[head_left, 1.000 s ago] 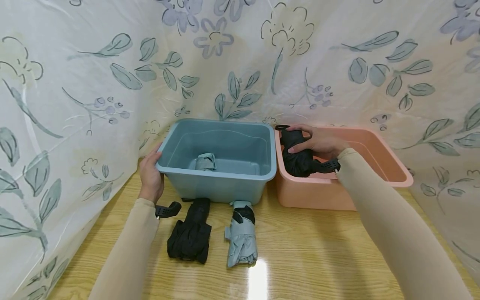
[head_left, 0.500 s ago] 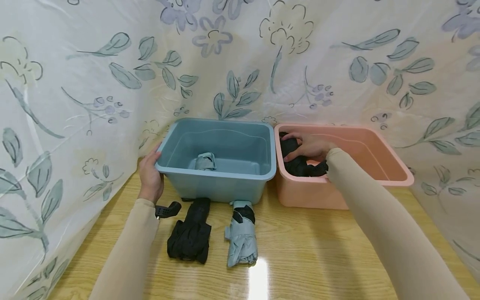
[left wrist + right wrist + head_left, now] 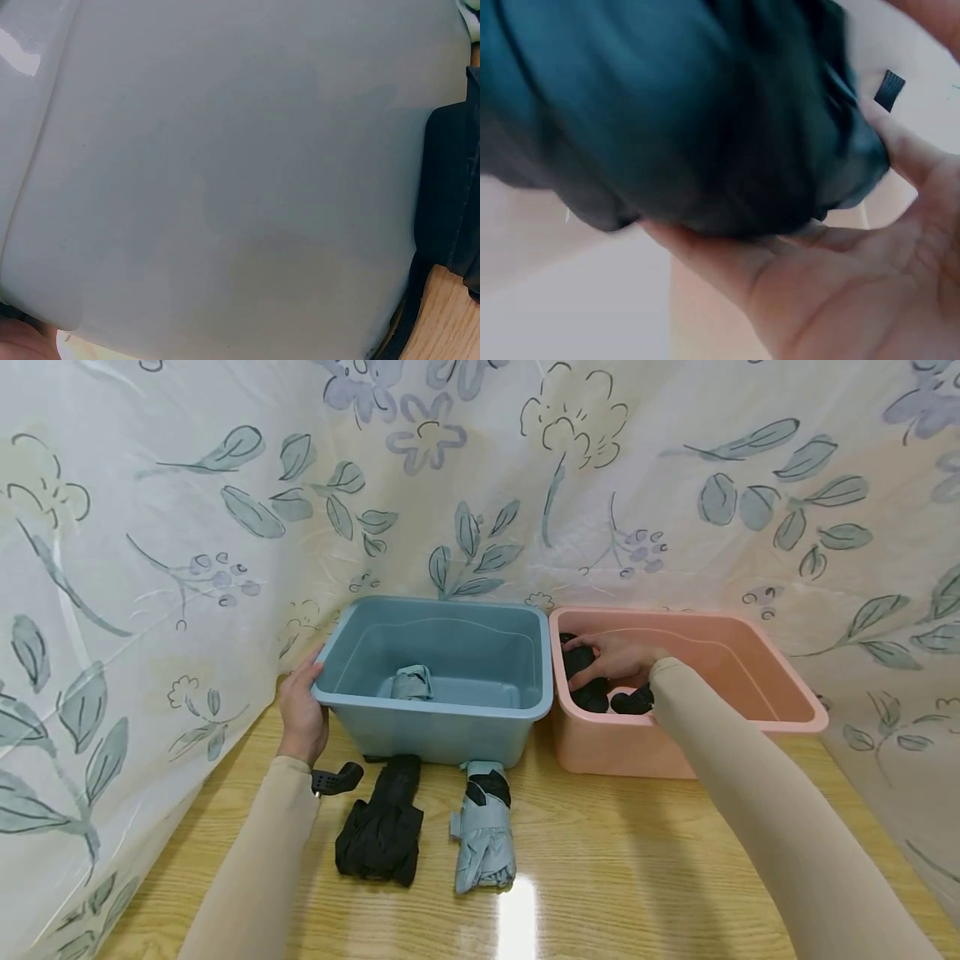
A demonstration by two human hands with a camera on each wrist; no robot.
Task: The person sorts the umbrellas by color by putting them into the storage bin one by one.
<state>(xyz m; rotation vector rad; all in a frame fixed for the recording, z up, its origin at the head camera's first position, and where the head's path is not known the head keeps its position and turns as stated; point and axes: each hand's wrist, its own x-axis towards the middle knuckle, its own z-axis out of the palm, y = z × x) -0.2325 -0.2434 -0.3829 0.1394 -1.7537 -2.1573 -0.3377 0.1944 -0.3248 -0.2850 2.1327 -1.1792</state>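
Observation:
In the head view my right hand [image 3: 615, 660] reaches down into the pink bin [image 3: 630, 752], at its left end. It holds a black folded umbrella [image 3: 577, 662], which the hand partly hides. The right wrist view shows the umbrella [image 3: 705, 112] close up and blurred, with fingers and thumb around its bunched fabric. My left hand [image 3: 302, 714] grips the left side of the blue bin [image 3: 435, 727] at the rim. Only the bin's outer wall [image 3: 225, 180] fills most of the left wrist view, with a bit of skin at the lower left corner.
A black folded umbrella [image 3: 382, 827] and a grey-blue folded umbrella [image 3: 485, 835] lie on the wooden table [image 3: 600, 860] before the blue bin. Another grey-blue bundle [image 3: 411, 683] lies inside that bin. A floral sheet [image 3: 465, 468] stands behind and at both sides.
My right hand has lowered the black umbrella deeper into the pink bin; it now sits below the rim. The left hand and the blue bin have stayed put.

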